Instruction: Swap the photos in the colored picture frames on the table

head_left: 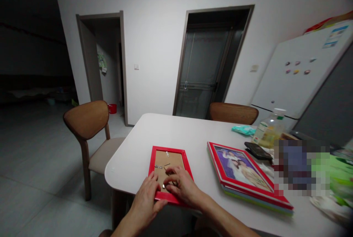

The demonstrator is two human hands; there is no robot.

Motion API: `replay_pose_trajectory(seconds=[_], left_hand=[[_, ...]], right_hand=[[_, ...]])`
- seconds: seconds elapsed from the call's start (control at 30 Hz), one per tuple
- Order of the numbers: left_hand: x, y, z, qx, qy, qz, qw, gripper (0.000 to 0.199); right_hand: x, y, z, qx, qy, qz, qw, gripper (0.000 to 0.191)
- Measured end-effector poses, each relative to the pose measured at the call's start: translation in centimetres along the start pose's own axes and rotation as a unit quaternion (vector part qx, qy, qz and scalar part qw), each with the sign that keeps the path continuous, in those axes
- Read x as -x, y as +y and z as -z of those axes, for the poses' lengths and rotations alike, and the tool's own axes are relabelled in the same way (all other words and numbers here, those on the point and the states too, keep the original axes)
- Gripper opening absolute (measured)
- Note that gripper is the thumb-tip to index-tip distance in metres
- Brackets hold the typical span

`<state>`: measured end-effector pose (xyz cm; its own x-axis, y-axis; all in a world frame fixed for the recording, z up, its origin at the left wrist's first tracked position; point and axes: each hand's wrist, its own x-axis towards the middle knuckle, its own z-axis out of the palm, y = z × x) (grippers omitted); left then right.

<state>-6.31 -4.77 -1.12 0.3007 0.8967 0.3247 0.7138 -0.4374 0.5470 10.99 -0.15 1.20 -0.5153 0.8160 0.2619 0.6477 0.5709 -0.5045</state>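
A red picture frame (152, 160) lies back side up at the table's near edge, showing its brown backing board (162, 158) with small metal hangers and a thin dark piece, perhaps a stand or clip. My left hand (146, 196) grips the frame's near left corner, fingers on top and thumb along the near edge. Over the lower right of the backing, my right hand (182, 185) has its fingers bent together; whatever is between the fingertips is too small to make out. A bright metal bit (163, 186) shows beside those fingertips.
Right of my hands, stacked picture frames (242, 167) carry a photo on top. Beyond them are a dark phone-like object (257, 151), a plastic bottle (268, 130), a teal packet (244, 130) and green bags (336, 171). Wooden chairs (86, 119) stand around the white table (171, 126).
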Motion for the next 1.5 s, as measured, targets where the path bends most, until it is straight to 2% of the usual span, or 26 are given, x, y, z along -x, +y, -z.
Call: replay_pose_trajectory(seconds=[0.13,0.23,0.4,0.63,0.97,1.1,1.2,1.3,1.4,1.5], left_hand=[[0.0,0.0,0.1,-0.003,-0.010,0.008,1.000,0.041],[-0.2,0.3,0.3,-0.007,-0.012,0.024,1.000,0.054],[-0.3,0.2,0.3,-0.005,-0.016,0.034,0.999,0.053],[-0.3,0.2,0.3,0.028,0.000,0.023,0.999,0.039],[-0.2,0.1,0.4,0.037,0.000,0.014,0.999,0.038],[-0.4,0.0,0.4,0.031,-0.002,0.013,0.999,0.036],[-0.4,0.3,0.5,0.029,-0.008,0.027,0.999,0.034],[-0.4,0.4,0.6,0.041,-0.006,0.026,0.999,0.028],[-0.4,0.4,0.7,0.052,0.004,0.024,0.998,0.036],[-0.5,0.4,0.6,0.058,0.003,0.022,0.998,0.030]], right_hand=[[-1.5,0.0,-0.4,0.025,0.038,-0.033,0.998,0.025],[-3.5,-0.1,-1.1,0.067,0.054,-0.052,0.995,0.025],[-6.0,-0.1,-2.3,0.100,0.067,-0.077,0.990,0.021],[-6.6,0.6,-3.0,0.140,0.076,-0.120,0.980,0.022],[-7.6,4.0,-1.3,0.167,0.100,-0.195,0.961,0.029],[-7.9,3.8,-1.6,0.162,0.096,-0.203,0.961,0.029],[-7.8,3.5,-1.0,0.152,0.087,-0.192,0.966,0.030],[-6.9,3.9,1.0,0.138,0.062,-0.166,0.974,0.033],[-4.9,4.6,3.0,0.131,0.022,-0.140,0.981,0.034],[-2.9,5.0,3.9,0.134,-0.011,-0.122,0.983,0.029]])
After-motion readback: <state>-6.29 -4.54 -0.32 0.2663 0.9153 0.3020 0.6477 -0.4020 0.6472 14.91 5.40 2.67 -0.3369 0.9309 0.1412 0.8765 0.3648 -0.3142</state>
